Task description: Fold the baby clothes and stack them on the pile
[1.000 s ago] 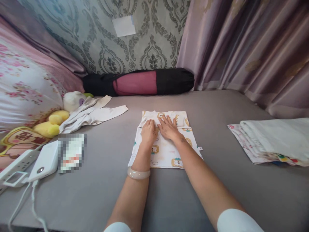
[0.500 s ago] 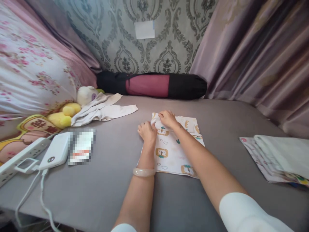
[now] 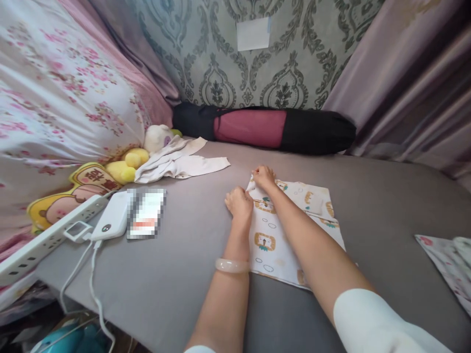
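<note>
On the grey surface lies a folded white cloth (image 3: 278, 245) printed with tan lion faces, green bits and small ovals. A small pocket-like patch (image 3: 313, 203) shows near its upper right. My left hand (image 3: 240, 203), with a pale bangle (image 3: 232, 265) on the wrist, is closed on the cloth's left edge. Farther off, my right hand (image 3: 264, 177) pinches the far left corner, its fingertips partly hidden. Between the two hands the edge is lifted a little. My right forearm crosses over the cloth and covers part of it.
A pale garment (image 3: 180, 164) lies beside plush toys (image 3: 127, 166) at the left. Nearer are a power strip (image 3: 55, 245), a white power bank (image 3: 115, 215) with cables and a blurred-out item (image 3: 147, 214). Folded cloths (image 3: 441, 260) lie right; a black-and-red long bag (image 3: 250, 128) lies against the wall.
The view has swung left, so everything sits farther right in the picture. Both hands have closed more tightly on the cloth's far left edge, which is now raised between them.
</note>
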The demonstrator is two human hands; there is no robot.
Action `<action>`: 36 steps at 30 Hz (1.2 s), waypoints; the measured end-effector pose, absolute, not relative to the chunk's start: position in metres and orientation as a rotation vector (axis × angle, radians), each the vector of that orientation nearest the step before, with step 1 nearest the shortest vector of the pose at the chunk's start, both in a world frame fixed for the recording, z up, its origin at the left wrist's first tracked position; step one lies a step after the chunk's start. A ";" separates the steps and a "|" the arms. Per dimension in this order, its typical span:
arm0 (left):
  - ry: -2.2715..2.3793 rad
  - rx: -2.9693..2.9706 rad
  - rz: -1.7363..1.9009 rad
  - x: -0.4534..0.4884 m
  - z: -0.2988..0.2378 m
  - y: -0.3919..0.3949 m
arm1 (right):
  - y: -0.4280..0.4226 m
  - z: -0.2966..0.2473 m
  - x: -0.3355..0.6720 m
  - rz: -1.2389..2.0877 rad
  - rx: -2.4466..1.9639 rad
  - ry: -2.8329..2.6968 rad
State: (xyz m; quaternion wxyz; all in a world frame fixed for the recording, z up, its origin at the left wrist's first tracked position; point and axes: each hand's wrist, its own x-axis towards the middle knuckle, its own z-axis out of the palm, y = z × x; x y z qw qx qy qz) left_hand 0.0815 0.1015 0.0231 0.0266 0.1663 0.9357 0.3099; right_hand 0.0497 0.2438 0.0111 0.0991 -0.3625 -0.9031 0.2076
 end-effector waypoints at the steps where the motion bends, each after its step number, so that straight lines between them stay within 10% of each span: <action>1: 2.895 0.496 0.946 0.082 0.024 0.102 | 0.241 0.008 0.051 0.589 -1.057 -2.656; 36: 2.812 1.250 0.557 0.091 0.012 0.118 | 0.220 0.011 0.152 0.402 -0.589 -2.939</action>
